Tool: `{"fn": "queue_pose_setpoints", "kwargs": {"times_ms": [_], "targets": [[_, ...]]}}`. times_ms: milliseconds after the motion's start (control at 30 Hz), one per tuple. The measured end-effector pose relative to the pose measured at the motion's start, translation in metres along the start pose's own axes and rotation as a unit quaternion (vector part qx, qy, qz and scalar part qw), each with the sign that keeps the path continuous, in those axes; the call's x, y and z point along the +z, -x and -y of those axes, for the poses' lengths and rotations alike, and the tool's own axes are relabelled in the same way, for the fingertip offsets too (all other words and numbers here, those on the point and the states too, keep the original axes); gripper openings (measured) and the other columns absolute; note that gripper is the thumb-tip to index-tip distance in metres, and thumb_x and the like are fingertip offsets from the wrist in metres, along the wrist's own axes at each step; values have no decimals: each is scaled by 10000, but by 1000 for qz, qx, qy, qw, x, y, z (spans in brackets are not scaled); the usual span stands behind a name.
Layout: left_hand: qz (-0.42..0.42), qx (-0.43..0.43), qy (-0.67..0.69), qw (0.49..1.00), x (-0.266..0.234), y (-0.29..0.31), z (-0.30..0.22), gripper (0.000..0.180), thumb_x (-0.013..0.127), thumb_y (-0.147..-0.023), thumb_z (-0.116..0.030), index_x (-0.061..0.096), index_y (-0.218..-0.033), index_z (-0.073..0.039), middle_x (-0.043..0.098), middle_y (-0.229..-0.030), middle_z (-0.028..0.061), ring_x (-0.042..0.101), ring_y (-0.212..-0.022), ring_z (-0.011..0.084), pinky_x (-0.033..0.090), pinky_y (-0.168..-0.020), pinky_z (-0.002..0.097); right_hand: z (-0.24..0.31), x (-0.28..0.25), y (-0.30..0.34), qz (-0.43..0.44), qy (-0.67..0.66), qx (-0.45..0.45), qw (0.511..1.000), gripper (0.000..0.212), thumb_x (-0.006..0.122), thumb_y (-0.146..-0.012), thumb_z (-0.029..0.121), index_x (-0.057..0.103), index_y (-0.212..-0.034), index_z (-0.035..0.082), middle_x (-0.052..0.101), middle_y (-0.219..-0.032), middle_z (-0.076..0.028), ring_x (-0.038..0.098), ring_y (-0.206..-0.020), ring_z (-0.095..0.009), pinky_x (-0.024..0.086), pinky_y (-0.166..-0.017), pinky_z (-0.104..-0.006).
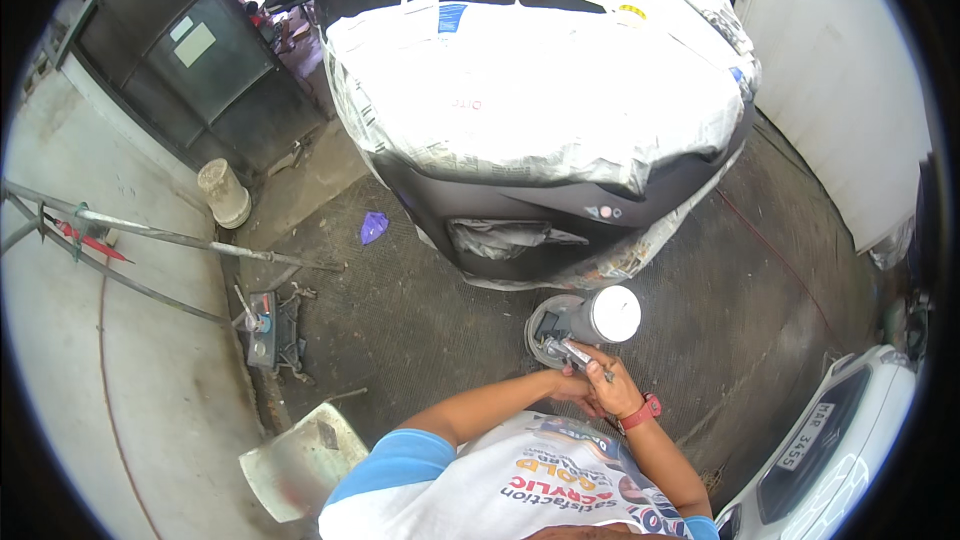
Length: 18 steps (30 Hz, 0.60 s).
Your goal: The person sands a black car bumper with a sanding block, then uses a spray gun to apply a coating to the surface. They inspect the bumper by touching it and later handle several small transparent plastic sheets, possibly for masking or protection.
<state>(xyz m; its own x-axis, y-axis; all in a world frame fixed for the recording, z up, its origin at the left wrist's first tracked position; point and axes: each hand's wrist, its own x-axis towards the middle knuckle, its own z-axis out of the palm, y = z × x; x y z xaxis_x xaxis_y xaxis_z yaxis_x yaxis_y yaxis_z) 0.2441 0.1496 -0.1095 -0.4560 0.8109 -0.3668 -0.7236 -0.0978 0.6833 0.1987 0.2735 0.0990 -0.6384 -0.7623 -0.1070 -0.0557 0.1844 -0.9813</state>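
a: what's nearest?
b: a white shirt (pixel 500 480) with light blue sleeves, then two bare hands. a red wristband (pixel 643 411) circles the right wrist.
a: how's the right hand (pixel 610 387) gripping?
b: its fingers are wrapped round the handle of a metal tool (pixel 583 354), which looks like a spray gun.
a: and the left hand (pixel 574 391)?
b: just beside the right, partly hidden by it. i can't tell how far its fingers are open, or whether they have hold of anything.
a: where's the tool?
b: out in front of the body, beside a cylinder with a white top (pixel 614 314). i can't tell if they're joined. a round grey shape (pixel 534 336) shows behind.
a: to the sides?
b: a pale, stained seat (pixel 300 465) at left, a white vehicle (pixel 880 425) at right.
a: farther off?
b: a crumpled purple bag (pixel 374 228) on the grey floor (pixel 430 330), then a dark car (pixel 420 190), its hood under newspaper (pixel 540 90). a pale bucket (pixel 224 195) stands near a dark metal door (pixel 220 50).
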Motion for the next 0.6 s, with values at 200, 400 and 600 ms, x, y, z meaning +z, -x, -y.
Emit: {"fn": "queue_pose_setpoints", "kwargs": {"times_ms": [200,400,600], "targets": [[41,-78,83,993,69,-24,34,451,651,-1079,-449,680,-1315,-66,754,-1208,126,740,-1090,258,604,-1006,467,-17,11,80,-55,-27,-45,997,852,439,-1063,729,649,-1478,16,787,-1087,-178,711,-977,-237,545,-953,-403],[-27,-87,11,996,109,-60,86,351,572,-1115,-431,687,-1162,-103,694,-1004,26,688,-908,177,620,-875,375,-41,20,148,-125,-68,-50,989,818,478,-1070,700,648,-1476,11,762,-1281,-176,734,-998,-218,565,-969,-405],[-35,-125,-22,991,143,-60,97,267,534,-1135,-371,643,-993,-172,599,-854,-41,585,-769,109,541,-702,285,-38,22,192,-110,-84,6,990,800,481,-1080,674,650,-1468,-4,770,-1241,-194,731,-1007,-213,559,-973,-391]]}}
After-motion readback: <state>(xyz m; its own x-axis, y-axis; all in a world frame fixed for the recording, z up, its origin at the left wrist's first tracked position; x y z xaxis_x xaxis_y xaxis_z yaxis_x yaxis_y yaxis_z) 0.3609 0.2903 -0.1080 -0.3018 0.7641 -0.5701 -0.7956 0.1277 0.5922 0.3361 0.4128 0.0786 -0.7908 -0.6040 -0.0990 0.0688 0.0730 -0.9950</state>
